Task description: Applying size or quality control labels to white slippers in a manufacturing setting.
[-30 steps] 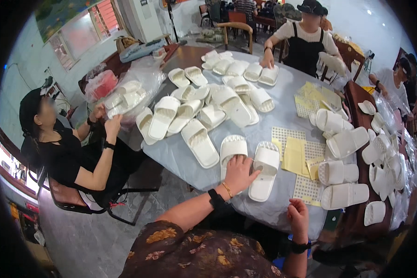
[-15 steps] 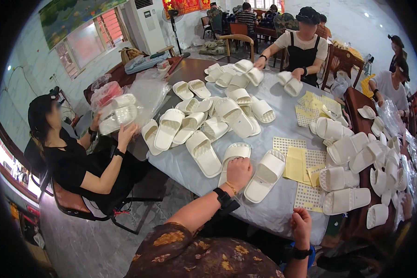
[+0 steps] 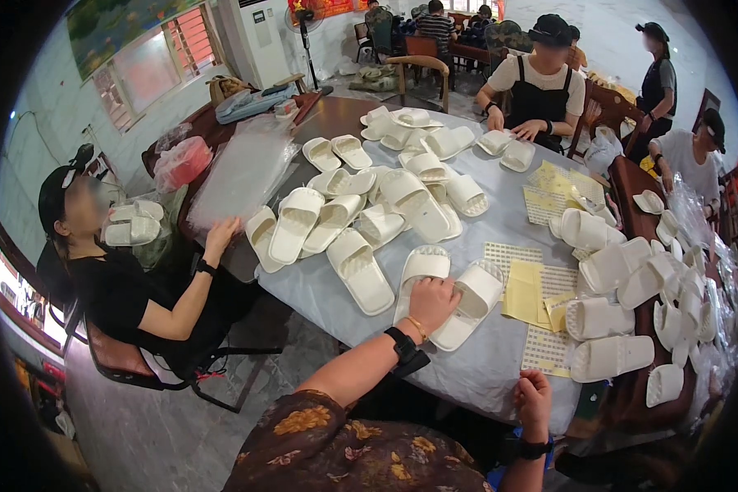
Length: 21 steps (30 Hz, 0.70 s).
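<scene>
At the near edge of the table, a pair of white slippers stands side by side: a left slipper [image 3: 425,261] and a right slipper [image 3: 478,284]. My left hand [image 3: 435,301] is closed over their inner edges, fingers curled down between the two; the fingertips are hidden. My right hand [image 3: 533,402] hovers by the table edge with thumb and fingers pinched together. Whatever it may hold is too small to see. Just beyond it lie yellow-backed sticker sheets [image 3: 523,289] dotted with small labels.
White slippers [image 3: 418,205] are heaped mid-table; more slippers [image 3: 611,358] line the right side. Clear plastic bags [image 3: 242,176] lie at the left. One co-worker [image 3: 164,303] sits left with slippers, another [image 3: 545,90] works at the far side. Others are at the right.
My left hand has shifted right, and the slippers now sit closer together. The left co-worker has moved slippers leftward and reaches to the bags. The far co-worker has lowered a pair onto the table.
</scene>
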Motion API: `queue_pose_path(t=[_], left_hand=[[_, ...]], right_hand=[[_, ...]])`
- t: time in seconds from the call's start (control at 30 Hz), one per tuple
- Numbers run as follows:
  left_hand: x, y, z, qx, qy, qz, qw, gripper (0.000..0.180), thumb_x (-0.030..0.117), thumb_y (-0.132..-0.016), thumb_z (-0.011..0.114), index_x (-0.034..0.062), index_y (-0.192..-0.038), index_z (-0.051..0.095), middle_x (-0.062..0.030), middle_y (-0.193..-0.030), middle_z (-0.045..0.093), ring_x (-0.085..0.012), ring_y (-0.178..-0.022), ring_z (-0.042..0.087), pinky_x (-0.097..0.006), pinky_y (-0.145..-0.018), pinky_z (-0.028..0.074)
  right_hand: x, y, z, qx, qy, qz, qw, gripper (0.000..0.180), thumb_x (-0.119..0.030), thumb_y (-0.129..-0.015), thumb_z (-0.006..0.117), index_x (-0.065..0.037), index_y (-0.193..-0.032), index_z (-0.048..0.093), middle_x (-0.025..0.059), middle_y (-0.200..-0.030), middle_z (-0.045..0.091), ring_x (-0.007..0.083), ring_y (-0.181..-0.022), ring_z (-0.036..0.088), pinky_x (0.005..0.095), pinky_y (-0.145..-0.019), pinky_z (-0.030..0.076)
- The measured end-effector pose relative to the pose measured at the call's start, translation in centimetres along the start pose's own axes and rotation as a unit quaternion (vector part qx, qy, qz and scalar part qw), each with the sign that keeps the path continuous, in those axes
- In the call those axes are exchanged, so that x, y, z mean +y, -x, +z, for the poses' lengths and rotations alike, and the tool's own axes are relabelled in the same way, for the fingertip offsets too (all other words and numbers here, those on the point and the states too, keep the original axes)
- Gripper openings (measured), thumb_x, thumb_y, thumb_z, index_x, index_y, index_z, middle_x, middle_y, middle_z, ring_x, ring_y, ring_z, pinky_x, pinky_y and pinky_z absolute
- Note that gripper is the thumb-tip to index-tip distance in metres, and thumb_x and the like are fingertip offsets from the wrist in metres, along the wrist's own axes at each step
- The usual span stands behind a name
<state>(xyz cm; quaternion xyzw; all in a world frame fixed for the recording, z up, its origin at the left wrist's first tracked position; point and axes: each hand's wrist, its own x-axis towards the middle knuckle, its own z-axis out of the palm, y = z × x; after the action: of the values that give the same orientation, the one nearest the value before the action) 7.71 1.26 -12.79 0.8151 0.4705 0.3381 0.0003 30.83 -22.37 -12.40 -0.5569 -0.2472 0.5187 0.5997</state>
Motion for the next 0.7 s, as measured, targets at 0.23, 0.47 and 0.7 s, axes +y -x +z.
queue_pose_path(t=[0.23, 0.47, 0.7], left_hand=[[0.5, -0.4, -1.1, 0.019, 0.062, -0.052, 0.997, 0.02, 0.025, -0.084, 0.063, 0.009, -0.073, 0.068, -0.0096, -0.073, 0.065, -0.0297, -0.075, 0.062, -0.045, -0.07, 0.047], [-0.8, -1.5, -1.7, -0.03, 0.033, 0.012, 0.999, 0.036, 0.032, -0.08, 0.071, 0.0036, -0.101, 0.072, -0.0189, -0.09, 0.066, -0.0372, -0.088, 0.061, -0.048, -0.079, 0.047], [-1.5, -2.4, -0.1, -0.088, -0.01, 0.001, 0.996, 0.02, 0.018, -0.08, 0.067, 0.0018, -0.092, 0.071, -0.0176, -0.084, 0.062, -0.0375, -0.086, 0.06, -0.047, -0.078, 0.047]], right_hand=[[-0.5, 0.2, 0.7, 0.003, 0.005, 0.006, 1.0, 0.011, -0.006, -0.091, 0.059, -0.001, -0.101, 0.06, 0.0004, -0.068, 0.055, 0.0088, -0.056, 0.05, 0.0232, -0.05, 0.04], [0.0, -0.1, -0.1, -0.031, 0.083, -0.006, 0.996, 0.02, -0.013, -0.092, 0.062, -0.002, -0.109, 0.062, -0.0007, -0.075, 0.058, 0.0073, -0.062, 0.053, 0.023, -0.054, 0.043], [-2.0, 1.0, -1.5, -0.015, 0.056, -0.021, 0.998, 0.018, -0.013, -0.092, 0.063, -0.005, -0.108, 0.064, -0.0025, -0.083, 0.061, 0.0057, -0.068, 0.055, 0.0234, -0.059, 0.046]])
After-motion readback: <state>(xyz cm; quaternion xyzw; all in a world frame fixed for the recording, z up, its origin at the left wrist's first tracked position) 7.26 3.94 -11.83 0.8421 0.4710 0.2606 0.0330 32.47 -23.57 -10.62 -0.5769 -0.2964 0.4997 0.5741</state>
